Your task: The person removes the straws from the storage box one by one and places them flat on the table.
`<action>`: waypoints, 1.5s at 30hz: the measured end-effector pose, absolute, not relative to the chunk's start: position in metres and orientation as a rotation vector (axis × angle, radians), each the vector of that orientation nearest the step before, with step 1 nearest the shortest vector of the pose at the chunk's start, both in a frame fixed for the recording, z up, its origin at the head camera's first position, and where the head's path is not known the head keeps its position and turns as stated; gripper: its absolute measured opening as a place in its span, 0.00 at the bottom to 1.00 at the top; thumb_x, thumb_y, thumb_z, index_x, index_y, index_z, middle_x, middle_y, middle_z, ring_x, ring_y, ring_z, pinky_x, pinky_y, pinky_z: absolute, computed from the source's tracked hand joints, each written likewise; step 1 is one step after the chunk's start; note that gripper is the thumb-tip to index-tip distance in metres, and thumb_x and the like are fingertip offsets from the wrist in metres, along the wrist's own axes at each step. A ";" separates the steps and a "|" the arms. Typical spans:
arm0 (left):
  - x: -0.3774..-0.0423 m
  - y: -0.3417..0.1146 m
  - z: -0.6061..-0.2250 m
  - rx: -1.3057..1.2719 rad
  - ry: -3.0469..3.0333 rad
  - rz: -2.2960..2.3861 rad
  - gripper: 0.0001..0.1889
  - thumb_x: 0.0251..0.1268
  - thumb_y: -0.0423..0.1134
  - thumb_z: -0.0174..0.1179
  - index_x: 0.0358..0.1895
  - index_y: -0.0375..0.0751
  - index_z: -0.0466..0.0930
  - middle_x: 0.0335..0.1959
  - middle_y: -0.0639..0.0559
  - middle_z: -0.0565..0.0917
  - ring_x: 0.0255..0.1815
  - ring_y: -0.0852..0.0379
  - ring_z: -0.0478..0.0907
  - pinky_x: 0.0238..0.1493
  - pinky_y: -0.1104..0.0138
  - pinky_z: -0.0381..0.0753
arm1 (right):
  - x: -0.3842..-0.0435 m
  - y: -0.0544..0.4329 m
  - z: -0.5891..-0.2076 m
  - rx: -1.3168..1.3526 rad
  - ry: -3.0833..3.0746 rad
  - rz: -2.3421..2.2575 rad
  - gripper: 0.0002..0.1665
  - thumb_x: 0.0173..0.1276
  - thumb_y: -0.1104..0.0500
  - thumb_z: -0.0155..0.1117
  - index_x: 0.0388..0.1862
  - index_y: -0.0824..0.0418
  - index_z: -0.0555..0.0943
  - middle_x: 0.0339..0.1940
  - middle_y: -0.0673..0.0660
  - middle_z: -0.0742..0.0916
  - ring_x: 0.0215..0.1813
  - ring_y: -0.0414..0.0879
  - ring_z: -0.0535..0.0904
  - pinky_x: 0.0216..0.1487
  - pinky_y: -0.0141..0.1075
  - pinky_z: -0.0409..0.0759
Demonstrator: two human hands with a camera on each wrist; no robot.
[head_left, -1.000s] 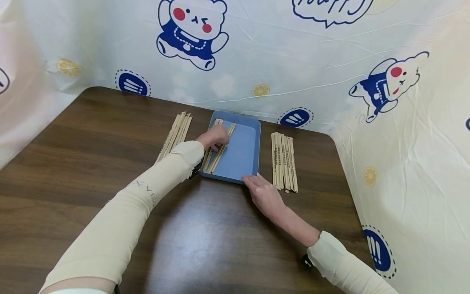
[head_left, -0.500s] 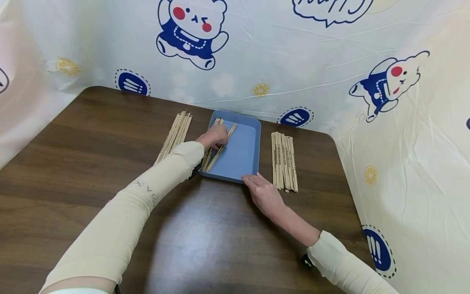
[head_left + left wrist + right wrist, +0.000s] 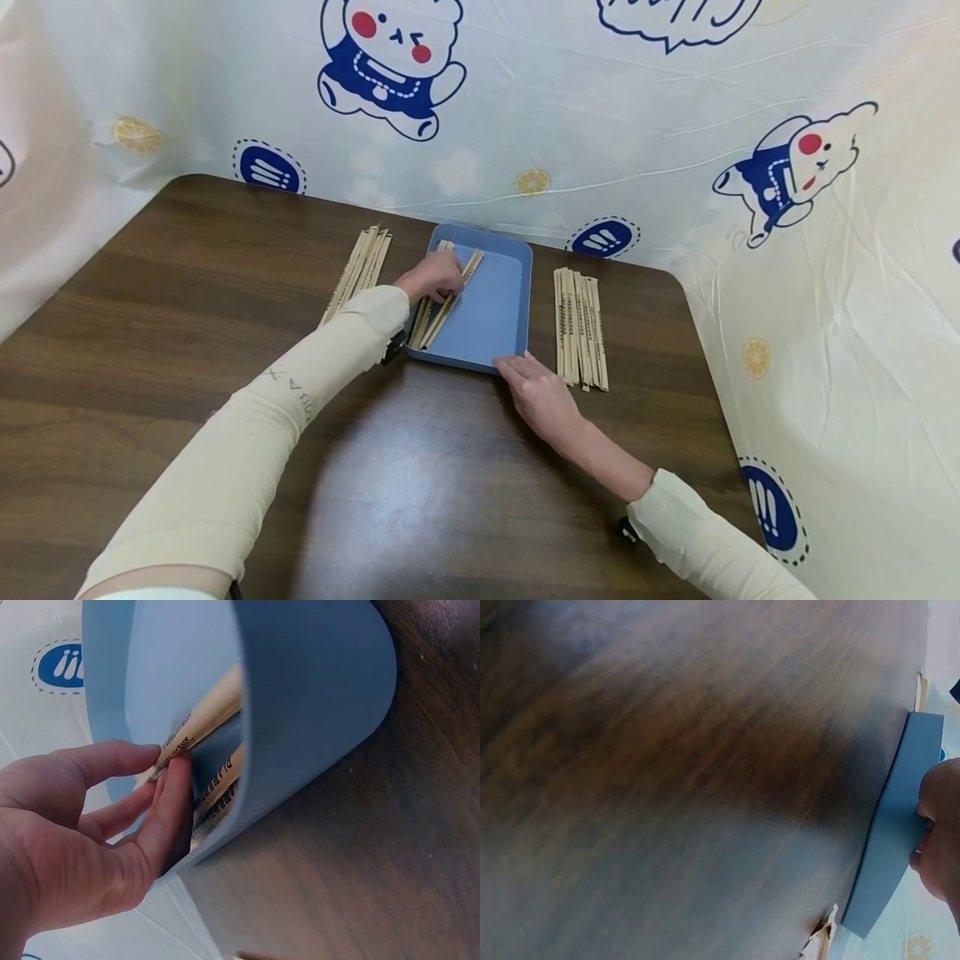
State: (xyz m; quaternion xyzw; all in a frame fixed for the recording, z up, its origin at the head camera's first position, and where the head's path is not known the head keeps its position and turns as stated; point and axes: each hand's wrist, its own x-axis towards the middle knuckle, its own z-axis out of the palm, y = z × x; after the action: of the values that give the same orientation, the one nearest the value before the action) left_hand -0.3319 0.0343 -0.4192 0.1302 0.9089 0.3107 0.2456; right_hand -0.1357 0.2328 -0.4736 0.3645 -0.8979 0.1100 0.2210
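A blue rectangular tray (image 3: 495, 300) lies on the table. Inside it my left hand (image 3: 435, 276) pinches one pair of paper-wrapped chopsticks (image 3: 442, 319); in the left wrist view thumb and fingertips meet on its wrapper (image 3: 214, 705). That pair slants over the tray's left half. Beside it, along the left wall, lie other wrapped chopsticks (image 3: 422, 322), partly hidden by the hand. My right hand (image 3: 542, 400) holds the tray's near right corner. In the right wrist view the right hand (image 3: 941, 832) is at the tray's outer wall (image 3: 892, 825), its fingers partly out of frame.
Several wrapped chopsticks lie in a bundle (image 3: 360, 267) left of the tray, partly behind the left sleeve. Another bundle (image 3: 577, 329) lies to the right of the tray. A patterned curtain (image 3: 480, 167) hangs behind the brown table (image 3: 187, 292).
The left hand has shifted slightly left with the pinched chopsticks, whose near end is now closer to the others in the tray. The right hand and tray have stayed in place.
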 end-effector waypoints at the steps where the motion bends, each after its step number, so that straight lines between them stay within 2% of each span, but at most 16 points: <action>1: -0.331 0.033 -0.418 0.356 2.470 0.883 0.23 0.62 0.23 0.50 0.13 0.48 0.55 0.10 0.53 0.58 0.13 0.59 0.56 0.26 0.60 0.82 | -0.136 0.233 -0.473 1.008 -2.482 0.304 0.19 0.62 0.76 0.66 0.53 0.72 0.83 0.50 0.64 0.87 0.53 0.54 0.84 0.59 0.51 0.79; 4: -0.328 0.028 -0.414 0.344 2.414 0.998 0.19 0.60 0.23 0.50 0.18 0.45 0.56 0.12 0.53 0.61 0.16 0.58 0.58 0.29 0.58 0.83 | -0.136 0.233 -0.473 1.008 -2.485 0.299 0.19 0.62 0.76 0.66 0.53 0.72 0.83 0.50 0.63 0.87 0.53 0.54 0.84 0.59 0.51 0.79; 7: -0.327 0.024 -0.410 0.297 2.341 1.118 0.10 0.62 0.23 0.51 0.27 0.40 0.69 0.17 0.54 0.65 0.18 0.58 0.62 0.32 0.58 0.84 | -0.137 0.232 -0.472 1.008 -2.487 0.295 0.20 0.62 0.76 0.66 0.54 0.72 0.83 0.50 0.63 0.87 0.53 0.54 0.84 0.59 0.51 0.79; 11: -0.329 0.021 -0.406 0.250 2.254 1.187 0.07 0.65 0.23 0.51 0.33 0.37 0.66 0.18 0.54 0.63 0.16 0.59 0.60 0.28 0.62 0.79 | -0.136 0.232 -0.472 1.007 -2.488 0.292 0.20 0.62 0.76 0.66 0.54 0.72 0.83 0.49 0.63 0.87 0.53 0.53 0.84 0.59 0.51 0.78; 14: -0.330 0.018 -0.403 0.246 2.201 1.204 0.05 0.65 0.23 0.50 0.40 0.33 0.72 0.20 0.52 0.63 0.15 0.59 0.57 0.27 0.62 0.77 | -0.136 0.232 -0.473 1.009 -2.484 0.301 0.20 0.61 0.77 0.66 0.53 0.72 0.83 0.49 0.63 0.87 0.52 0.53 0.84 0.59 0.52 0.79; 15: -0.330 0.016 -0.402 0.247 2.188 1.207 0.11 0.65 0.23 0.50 0.48 0.31 0.76 0.21 0.51 0.65 0.15 0.59 0.57 0.28 0.61 0.77 | -0.136 0.232 -0.473 1.011 -2.483 0.304 0.20 0.61 0.77 0.66 0.53 0.72 0.83 0.49 0.63 0.87 0.52 0.53 0.84 0.59 0.52 0.79; 16: -0.330 0.015 -0.400 0.245 2.177 1.213 0.19 0.66 0.23 0.50 0.59 0.32 0.75 0.24 0.50 0.67 0.16 0.59 0.58 0.30 0.60 0.79 | -0.135 0.232 -0.473 1.012 -2.483 0.307 0.20 0.61 0.77 0.66 0.53 0.72 0.83 0.49 0.63 0.87 0.52 0.54 0.84 0.59 0.52 0.79; 18: -0.330 0.013 -0.398 0.231 2.159 1.224 0.31 0.67 0.23 0.51 0.74 0.37 0.64 0.26 0.49 0.68 0.17 0.58 0.60 0.33 0.58 0.81 | -0.135 0.232 -0.473 1.011 -2.486 0.310 0.20 0.61 0.77 0.66 0.53 0.72 0.83 0.50 0.63 0.87 0.53 0.54 0.84 0.59 0.52 0.79; 23: -0.330 0.011 -0.394 0.188 2.132 1.233 0.31 0.70 0.25 0.50 0.76 0.40 0.60 0.20 0.50 0.66 0.18 0.58 0.61 0.34 0.59 0.81 | -0.134 0.231 -0.472 0.999 -2.499 0.292 0.20 0.62 0.76 0.66 0.54 0.71 0.83 0.50 0.63 0.87 0.53 0.53 0.84 0.60 0.50 0.78; 28: -0.333 0.010 -0.391 0.163 2.114 1.217 0.31 0.71 0.25 0.50 0.77 0.41 0.59 0.22 0.49 0.69 0.18 0.58 0.63 0.36 0.59 0.84 | -0.134 0.231 -0.473 1.004 -2.486 0.290 0.20 0.61 0.76 0.66 0.53 0.72 0.83 0.50 0.63 0.87 0.53 0.53 0.84 0.59 0.51 0.78; 32: -0.334 0.008 -0.388 0.151 2.110 1.194 0.32 0.73 0.26 0.50 0.78 0.43 0.57 0.28 0.47 0.73 0.18 0.58 0.64 0.42 0.57 0.85 | -0.134 0.231 -0.473 1.005 -2.487 0.292 0.19 0.62 0.76 0.66 0.53 0.71 0.83 0.50 0.63 0.87 0.53 0.53 0.84 0.59 0.50 0.78; 36: -0.336 0.003 -0.384 0.140 2.104 1.204 0.32 0.73 0.26 0.50 0.79 0.43 0.56 0.43 0.42 0.74 0.22 0.57 0.66 0.46 0.56 0.85 | -0.134 0.231 -0.473 1.000 -2.493 0.285 0.19 0.62 0.76 0.66 0.53 0.71 0.84 0.50 0.62 0.87 0.53 0.53 0.84 0.60 0.50 0.78; 40: -0.338 -0.005 -0.380 0.127 2.101 1.225 0.32 0.74 0.26 0.48 0.79 0.41 0.54 0.60 0.36 0.72 0.43 0.48 0.78 0.50 0.56 0.84 | -0.134 0.231 -0.474 0.993 -2.499 0.281 0.19 0.62 0.76 0.66 0.54 0.70 0.84 0.50 0.62 0.87 0.53 0.53 0.84 0.60 0.49 0.78; 41: -0.339 -0.007 -0.380 0.125 2.104 1.229 0.32 0.74 0.26 0.48 0.79 0.41 0.53 0.61 0.35 0.71 0.46 0.46 0.78 0.50 0.56 0.84 | -0.134 0.231 -0.474 0.991 -2.501 0.280 0.19 0.62 0.76 0.65 0.54 0.70 0.84 0.50 0.62 0.87 0.53 0.53 0.84 0.60 0.49 0.78; 43: -0.340 -0.012 -0.379 0.117 2.105 1.236 0.32 0.75 0.26 0.47 0.79 0.40 0.52 0.66 0.34 0.69 0.59 0.40 0.74 0.53 0.56 0.83 | -0.134 0.231 -0.474 0.991 -2.505 0.283 0.19 0.63 0.77 0.65 0.54 0.70 0.83 0.50 0.62 0.87 0.53 0.53 0.84 0.61 0.49 0.78; 45: -0.341 -0.017 -0.378 0.110 2.105 1.247 0.32 0.75 0.26 0.46 0.80 0.39 0.51 0.66 0.34 0.68 0.60 0.39 0.73 0.54 0.55 0.82 | -0.134 0.231 -0.474 0.994 -2.500 0.290 0.20 0.62 0.77 0.65 0.54 0.70 0.83 0.50 0.63 0.87 0.53 0.53 0.84 0.61 0.50 0.78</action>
State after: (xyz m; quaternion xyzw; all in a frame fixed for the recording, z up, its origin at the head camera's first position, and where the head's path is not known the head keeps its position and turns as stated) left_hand -0.3410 -0.0171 -0.3783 0.0423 0.8085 0.4789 0.3394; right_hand -0.1344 0.2312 -0.4738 0.3588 -0.9020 0.1045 0.2160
